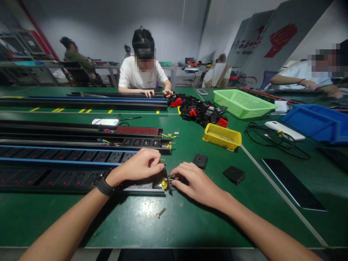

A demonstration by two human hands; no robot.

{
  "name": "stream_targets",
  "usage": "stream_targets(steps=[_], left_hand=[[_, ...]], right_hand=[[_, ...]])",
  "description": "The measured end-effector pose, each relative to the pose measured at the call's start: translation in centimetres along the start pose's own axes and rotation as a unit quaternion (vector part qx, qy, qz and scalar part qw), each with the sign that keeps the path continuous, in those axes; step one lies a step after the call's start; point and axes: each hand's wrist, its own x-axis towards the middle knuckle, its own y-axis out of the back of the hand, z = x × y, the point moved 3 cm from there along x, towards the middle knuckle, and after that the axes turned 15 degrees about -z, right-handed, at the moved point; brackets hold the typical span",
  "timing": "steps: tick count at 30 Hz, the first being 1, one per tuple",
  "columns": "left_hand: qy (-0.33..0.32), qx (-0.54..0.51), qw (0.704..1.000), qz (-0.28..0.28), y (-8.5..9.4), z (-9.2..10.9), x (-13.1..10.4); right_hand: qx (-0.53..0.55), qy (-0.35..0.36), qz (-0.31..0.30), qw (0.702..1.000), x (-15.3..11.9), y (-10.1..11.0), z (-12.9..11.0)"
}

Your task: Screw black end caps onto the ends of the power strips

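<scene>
My left hand (145, 165), with a black band at the wrist, rests over the right end of a long black socket strip (78, 177); its fingers are curled in, and whatever they may hold is hidden. At the strip's open end, beside yellow-green wiring (164, 184), stands a thin black end cap (168, 179). My right hand (191, 181) pinches this cap from the right with fingers and thumb. A brass-coloured screw (161, 212) lies on the green table nearer to me. Two more black caps, one (200, 160) behind and one (234, 175) to the right, lie flat.
More strips (144, 142) lie behind. Further back are a yellow bin (221, 137) with small parts, a heap of black and red parts (201, 110), a green basket (241, 103) and blue bins (318, 121). A tablet (293, 184) lies right. A person (144, 72) works opposite.
</scene>
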Motion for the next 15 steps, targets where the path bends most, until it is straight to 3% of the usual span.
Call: stream_targets(steps=[3, 7, 10, 15], left_hand=[[-0.001, -0.006, 1.0, 0.009, 0.1, -0.2, 0.0], [0.018, -0.013, 0.999, 0.038, 0.2, -0.6, -0.1], [0.061, -0.005, 0.995, 0.078, 0.5, -1.2, -0.2], [0.137, 0.005, 0.984, 0.111, 0.6, -2.3, -0.2]], right_hand=[[0.127, -0.015, 0.046, 0.991, 0.1, 0.5, 0.5], [0.268, -0.048, 0.145, 0.951, -0.2, 1.9, 2.0], [0.363, -0.086, 0.237, 0.897, -0.7, 3.4, 3.5], [0.53, -0.106, 0.335, 0.772, -1.5, 5.0, 5.2]])
